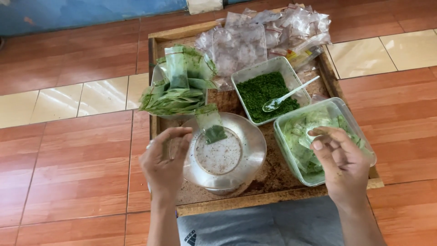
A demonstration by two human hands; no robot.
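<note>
Hands hover over a wooden tray (157,50). The left hand (165,161) touches the round scale's (248,157) rim, fingers curled, holding nothing. A small green-filled bag (212,126) lies on the scale. The right hand (341,161), fingers loosely bent, hangs over a tub (350,114) of bags.

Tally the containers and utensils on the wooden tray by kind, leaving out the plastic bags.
Clear rectangular plastic tubs: 2, one of green powder, one of filled sachets
Round metal scale pan: 1
White plastic spoon: 1
Total: 4
The bags are too piled to count.
</note>
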